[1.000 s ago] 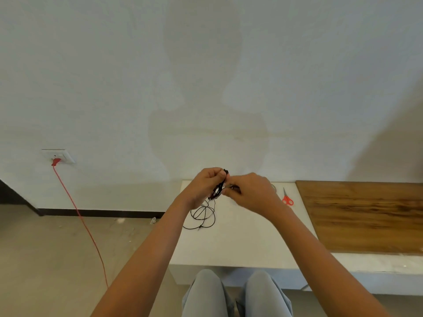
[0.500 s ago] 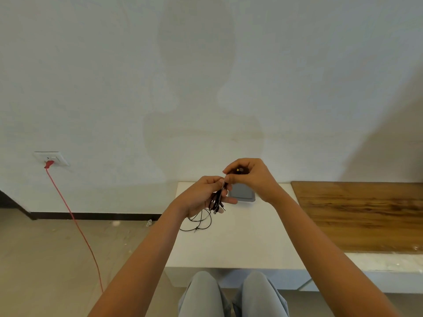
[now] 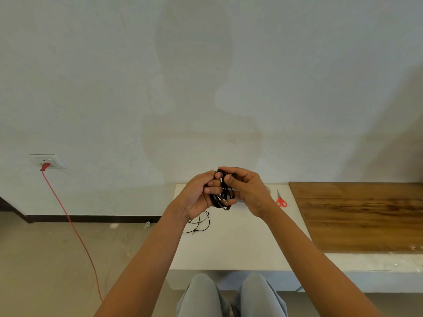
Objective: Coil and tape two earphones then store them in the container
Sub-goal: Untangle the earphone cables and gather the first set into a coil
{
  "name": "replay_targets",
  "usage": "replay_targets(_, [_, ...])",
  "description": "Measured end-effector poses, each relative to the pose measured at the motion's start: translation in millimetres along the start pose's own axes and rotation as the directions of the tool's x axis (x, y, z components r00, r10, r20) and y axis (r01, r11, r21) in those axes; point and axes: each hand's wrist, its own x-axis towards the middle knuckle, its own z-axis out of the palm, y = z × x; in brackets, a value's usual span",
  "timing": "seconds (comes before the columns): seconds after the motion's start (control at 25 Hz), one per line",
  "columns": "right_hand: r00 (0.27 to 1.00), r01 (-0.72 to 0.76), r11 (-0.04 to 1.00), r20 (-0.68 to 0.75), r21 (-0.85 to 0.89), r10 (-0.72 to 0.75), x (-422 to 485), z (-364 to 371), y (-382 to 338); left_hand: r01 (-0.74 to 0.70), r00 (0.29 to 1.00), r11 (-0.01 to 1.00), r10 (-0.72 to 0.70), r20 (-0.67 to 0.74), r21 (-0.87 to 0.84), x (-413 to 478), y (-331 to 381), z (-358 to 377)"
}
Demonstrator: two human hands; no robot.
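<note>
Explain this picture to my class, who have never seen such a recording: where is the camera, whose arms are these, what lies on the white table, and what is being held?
No machine here: a person wears one wide-angle camera on the head, so the single picture looks forward and down at their own arms and knees. The left hand and right hand meet above a white table. Their fingers curl round a coiled black earphone. On the table lie loose loops of black cable, red-handled scissors and, to the right, a wooden board. On the wall at left, a red lead hangs from a socket.
</note>
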Motion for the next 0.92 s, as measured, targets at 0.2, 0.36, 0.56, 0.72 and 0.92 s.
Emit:
replay_targets(0.2, [0.992, 0.042, 0.993, -0.116, -0.113, -0.055, 3, 4, -4, -0.034, 0.996, 0.999, 0.033, -0.085, -0.011, 2, 0, -1])
replay_targets(0.36, [0.999, -0.02, 0.986, -0.049, -0.166, 0.012, 6, -3, -12, 0.02, 0.987, 0.999, -0.013, -0.158, 0.04, 0, -1, 1])
replay_targets(0.56, [0.999, -0.047, 0.98, 0.009, -0.195, 0.049, 7, -6, -8, 0.064, 0.978, 0.963, -0.009, -0.208, 0.26, -1, -1, -2])
replay_targets(0.72, [0.995, -0.101, 0.988, -0.011, -0.121, 0.101, 9, -8, 5, 0.061, 0.971, 0.974, -0.008, -0.24, 0.216, 6, -13, -4])
replay_targets(0.92, [0.991, -0.131, 0.984, -0.051, -0.124, 0.126, 13, -29, 41, 0.137, 0.952, 0.973, -0.078, -0.295, 0.185, 31, -40, -19])
